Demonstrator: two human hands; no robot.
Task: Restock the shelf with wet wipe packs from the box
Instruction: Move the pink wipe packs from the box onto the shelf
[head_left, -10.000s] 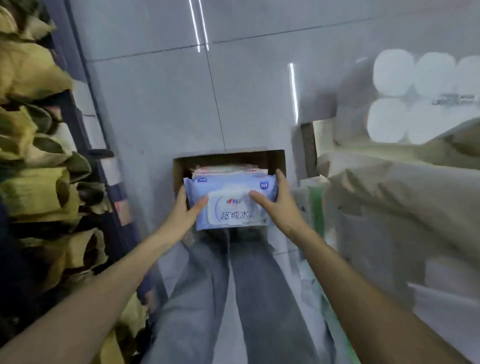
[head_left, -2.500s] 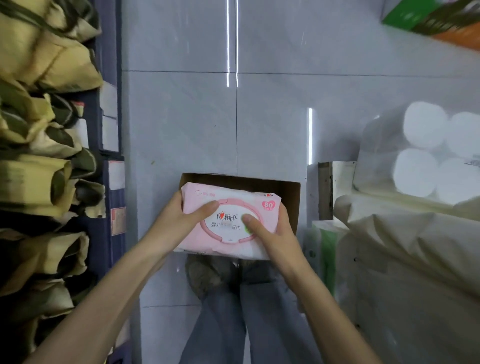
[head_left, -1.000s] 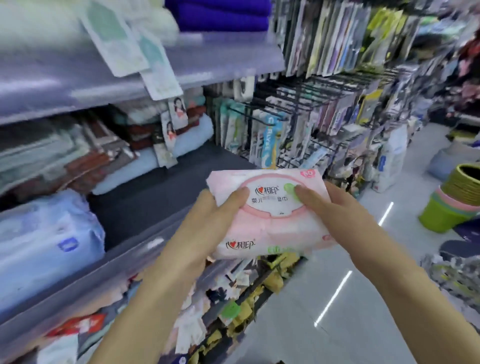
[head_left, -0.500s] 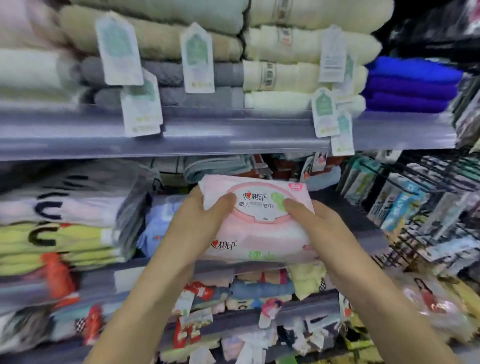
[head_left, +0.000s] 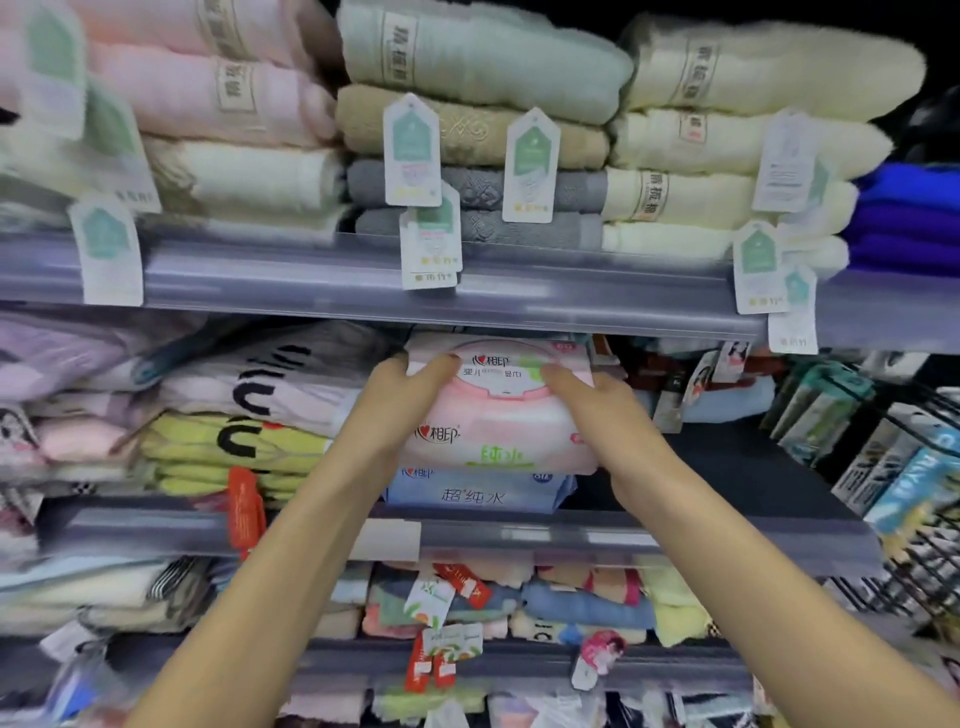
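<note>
A soft pink wipe pack (head_left: 498, 410), printed "相印" and "纯水", was gripped by the left hand (head_left: 400, 400) and right hand (head_left: 608, 415), above a blue pack (head_left: 475, 493) marked "超纯水".

Two bare forearms are showing, with no sleeves, watch, rings or gloves on them. The left hand (head_left: 397, 410) and the right hand (head_left: 613, 421) are both uncovered, their fingers (head_left: 563, 375) slim with short, plain nails.
</note>
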